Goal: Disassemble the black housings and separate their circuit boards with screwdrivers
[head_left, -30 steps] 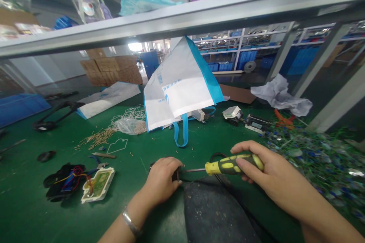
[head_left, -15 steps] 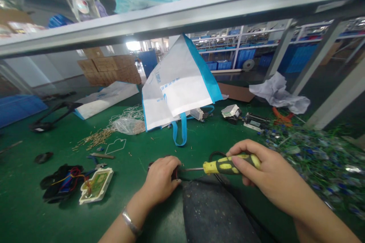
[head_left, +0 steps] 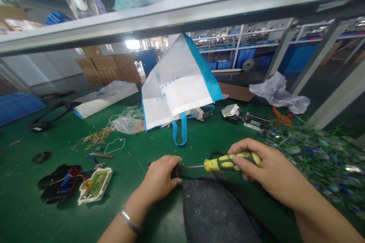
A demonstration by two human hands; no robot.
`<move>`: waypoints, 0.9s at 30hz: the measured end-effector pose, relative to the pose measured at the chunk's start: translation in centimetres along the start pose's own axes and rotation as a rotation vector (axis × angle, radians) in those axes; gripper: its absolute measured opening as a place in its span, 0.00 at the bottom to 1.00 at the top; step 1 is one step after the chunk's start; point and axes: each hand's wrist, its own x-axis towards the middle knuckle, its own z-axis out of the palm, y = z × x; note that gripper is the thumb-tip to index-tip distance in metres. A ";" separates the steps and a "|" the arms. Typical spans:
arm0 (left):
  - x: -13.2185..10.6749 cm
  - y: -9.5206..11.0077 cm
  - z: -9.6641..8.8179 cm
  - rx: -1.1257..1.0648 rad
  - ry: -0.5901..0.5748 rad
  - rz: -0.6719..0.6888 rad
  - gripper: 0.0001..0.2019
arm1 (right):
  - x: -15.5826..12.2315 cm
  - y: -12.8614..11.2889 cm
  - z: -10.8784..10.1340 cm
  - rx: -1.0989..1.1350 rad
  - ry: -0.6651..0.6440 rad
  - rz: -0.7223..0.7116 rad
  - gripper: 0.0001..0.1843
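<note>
Writing first. White bag (head_left: 182, 79) with blue edging: a short row of blue characters, a small square printed code and a blue arc-shaped mark, all too blurred to read. Pale tag on the black device (head_left: 45, 124) at the left; its text too small to make out. Pale label (head_left: 332, 5) on the shelf (head_left: 159, 17), likewise illegible. Screwdriver (head_left: 228, 162), yellow and dark grey, shows no legible brand (the grip covers part of its handle).

Right hand (head_left: 259, 163): fingers closed round the rear of the screwdriver handle, the tool lying nearly level, shaft pointing left. Left hand (head_left: 161, 176): fingers bent over a small dark part (head_left: 174, 172), gripping it on the green counter (head_left: 159, 146); most of the part is hidden under the palm. Shaft end comes up to the part's right side; whether the tip is seated, cannot tell.

Just in front of the hands, a speckled dark slab (head_left: 216, 209); a black cable (head_left: 213, 154) loops behind the screwdriver. Left along the counter: open white casing with a circuit board (head_left: 97, 185), red and yellow wires running to a black housing (head_left: 55, 182).
</note>
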 end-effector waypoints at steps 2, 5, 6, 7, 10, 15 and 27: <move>-0.2 -0.2 0.1 0.003 -0.004 0.039 0.25 | 0.7 0.9 0.4 0.158 0.035 0.119 0.14; -0.4 -0.4 0.2 0.011 -0.001 0.072 0.26 | 1.6 2.2 1.0 0.371 0.049 0.225 0.20; -0.4 -0.4 0.2 0.007 0.002 0.072 0.25 | 1.8 2.6 1.2 0.403 0.042 0.237 0.21; -0.4 -0.5 0.2 -0.002 0.007 0.070 0.24 | 1.9 2.8 1.3 0.423 0.035 0.243 0.21; -0.5 -0.8 0.0 -0.049 0.033 0.058 0.23 | 1.8 2.8 0.9 0.398 0.017 0.209 0.20; -0.7 -2.3 -0.7 -0.188 0.094 -0.051 0.25 | 1.0 2.0 -0.2 0.149 -0.024 -0.106 0.12; -0.9 -2.7 -1.2 -0.279 0.100 -0.064 0.25 | 0.2 0.1 0.3 -0.063 0.034 -0.124 0.15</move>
